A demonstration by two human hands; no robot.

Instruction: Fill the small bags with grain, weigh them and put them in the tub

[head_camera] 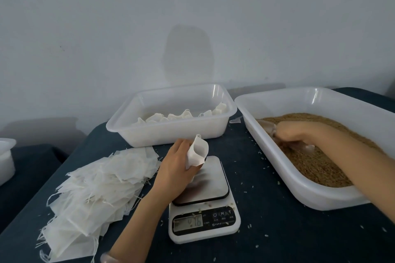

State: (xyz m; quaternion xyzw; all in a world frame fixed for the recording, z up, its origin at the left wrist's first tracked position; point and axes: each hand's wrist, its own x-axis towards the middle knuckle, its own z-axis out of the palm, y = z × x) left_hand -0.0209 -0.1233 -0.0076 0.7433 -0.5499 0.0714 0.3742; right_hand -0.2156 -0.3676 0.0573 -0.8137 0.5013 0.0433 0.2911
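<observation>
My left hand point(175, 166) holds a small white bag point(197, 150) upright with its mouth open, just above the steel plate of the kitchen scale point(210, 181). My right hand point(292, 132) is down in the grain tub point(275, 149), closed around a clear plastic scoop point(303, 146) that is pushed into the brown grain point(316, 162). Behind the scale stands a white tub point(171, 132) holding several filled bags point(181, 115).
A fanned heap of empty bags with drawstrings point(96, 190) lies on the dark blue tabletop left of my left arm. Loose grains dot the cloth around the scale. A white container point(6, 158) stands at the far left edge. A plain wall rises behind.
</observation>
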